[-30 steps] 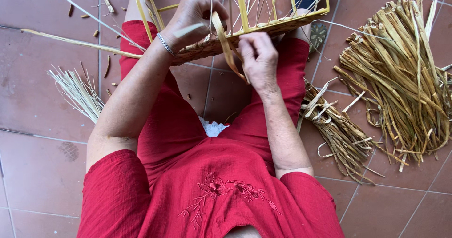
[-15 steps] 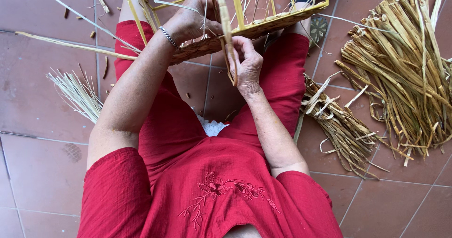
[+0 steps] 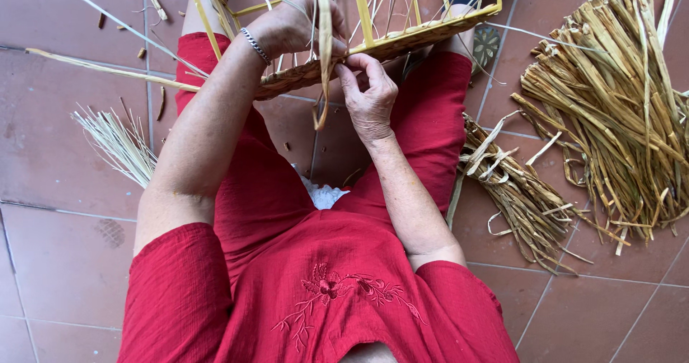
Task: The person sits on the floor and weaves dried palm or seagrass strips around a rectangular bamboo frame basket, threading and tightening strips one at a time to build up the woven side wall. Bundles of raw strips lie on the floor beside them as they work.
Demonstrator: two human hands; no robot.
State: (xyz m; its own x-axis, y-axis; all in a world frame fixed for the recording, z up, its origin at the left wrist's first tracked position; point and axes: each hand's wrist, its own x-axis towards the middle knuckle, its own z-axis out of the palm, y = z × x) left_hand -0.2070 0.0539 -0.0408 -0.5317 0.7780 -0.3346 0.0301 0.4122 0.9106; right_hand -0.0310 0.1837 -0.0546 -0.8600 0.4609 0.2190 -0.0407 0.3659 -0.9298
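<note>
A half-woven straw basket (image 3: 402, 40) with upright yellow ribs rests across my knees at the top of the head view. My left hand (image 3: 291, 25), with a metal bracelet on the wrist, grips the basket's woven edge from the left. A flat straw strand (image 3: 324, 54) hangs down from the edge between my hands. My right hand (image 3: 369, 97) is just below the edge, its fingertips pinching that strand against the weave. I am seated in a red dress.
A big heap of loose dry straw (image 3: 617, 112) lies on the tiled floor at the right, with a smaller bundle (image 3: 517, 191) beside my right leg. A fan of thin pale stalks (image 3: 115, 140) lies at the left. Long single strands stick out toward the upper left.
My right hand has slid right and down along the basket edge. The hanging strand has been pulled upright between the hands. My left hand has shifted its hold slightly higher on the edge.
</note>
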